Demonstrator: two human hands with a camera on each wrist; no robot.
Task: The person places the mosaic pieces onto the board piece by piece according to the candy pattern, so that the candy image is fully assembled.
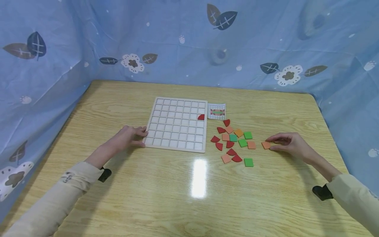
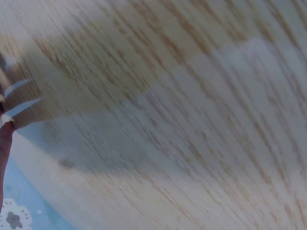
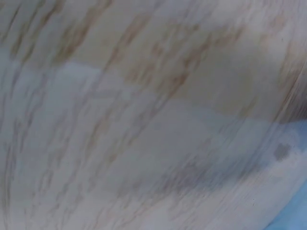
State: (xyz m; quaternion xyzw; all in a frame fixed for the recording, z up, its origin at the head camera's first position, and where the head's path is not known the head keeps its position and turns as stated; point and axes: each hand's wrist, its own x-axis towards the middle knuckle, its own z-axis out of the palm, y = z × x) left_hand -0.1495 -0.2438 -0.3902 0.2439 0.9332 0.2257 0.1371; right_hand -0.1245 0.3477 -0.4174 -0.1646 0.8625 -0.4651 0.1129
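My left hand [image 1: 128, 137] is at the left edge of a white grid board [image 1: 176, 123], its fingers and thumb holding the frame near the front corner. One red quarter-circle tile [image 1: 201, 117] sits in a cell in the board's right column. Over on the right, my right hand [image 1: 291, 144] pinches an orange square tile [image 1: 266, 145] between thumb and fingers, at the table surface. Only part of the left hand [image 2: 5, 143] shows at the margin of the left wrist view. The right wrist view shows blurred tabletop and no fingers.
A small pattern card [image 1: 216, 112] lies against the board's right side. Between board and right hand are scattered several red quarter-circle tiles [image 1: 230, 144], green square tiles [image 1: 248, 162] and orange or salmon squares [image 1: 226, 158]. Blue patterned cloth [image 1: 183, 42] hangs behind the wooden table [image 1: 165, 191].
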